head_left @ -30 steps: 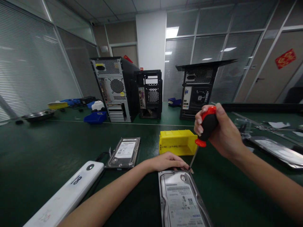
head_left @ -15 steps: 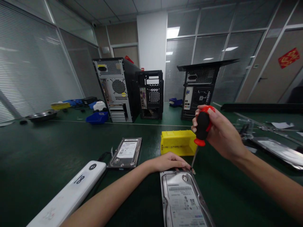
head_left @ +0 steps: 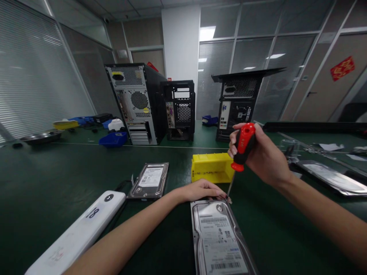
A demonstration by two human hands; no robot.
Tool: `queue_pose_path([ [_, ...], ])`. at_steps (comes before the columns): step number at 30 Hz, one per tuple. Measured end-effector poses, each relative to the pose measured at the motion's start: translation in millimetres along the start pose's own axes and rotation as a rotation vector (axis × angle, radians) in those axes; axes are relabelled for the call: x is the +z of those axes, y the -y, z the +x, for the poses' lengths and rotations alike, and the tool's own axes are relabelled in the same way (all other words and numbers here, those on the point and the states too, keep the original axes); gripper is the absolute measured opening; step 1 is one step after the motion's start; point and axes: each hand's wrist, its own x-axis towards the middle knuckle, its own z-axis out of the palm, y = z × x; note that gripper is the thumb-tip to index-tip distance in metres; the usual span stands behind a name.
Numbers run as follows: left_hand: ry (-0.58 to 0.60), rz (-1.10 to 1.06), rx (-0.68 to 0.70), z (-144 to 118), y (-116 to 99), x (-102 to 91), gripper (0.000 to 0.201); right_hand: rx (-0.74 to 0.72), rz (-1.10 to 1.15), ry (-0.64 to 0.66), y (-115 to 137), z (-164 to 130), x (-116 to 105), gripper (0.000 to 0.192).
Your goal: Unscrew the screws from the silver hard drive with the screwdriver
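A: The red-and-black-handled screwdriver (head_left: 242, 147) was clenched in the right hand (head_left: 259, 154), its thin shaft angled down so that the tip was set at the far right corner of the silver, label-topped hard drive (head_left: 219, 238).

B: And the drive was lying flat on the dark green bench (head_left: 43, 191), steadied by the left hand (head_left: 200, 190), whose fingers (head_left: 219, 193) were pressed on its far edge beside the tip, gripping nothing.

A: A yellow plastic bin (head_left: 211, 167) was kept just behind, within reach. A second hard drive (head_left: 149, 180) was left well apart, to the left.
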Motion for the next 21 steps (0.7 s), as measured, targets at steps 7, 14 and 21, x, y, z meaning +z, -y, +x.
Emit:
queue_pose_path([
  [7,0.002,0.031,0.001,-1.7,-2.6,-0.4,0.035,-0.041,-0.074,-0.026,-1.4,2.7,-0.2,0.015],
  [14,0.012,0.022,0.004,-1.4,-0.1,-1.2,0.033,0.005,-0.011,0.03,1.5,1.2,0.7,0.032],
  [21,-0.002,0.002,0.015,-2.1,-1.9,0.9,0.033,-0.007,-0.041,-0.019,1.6,-2.2,1.5,0.023],
])
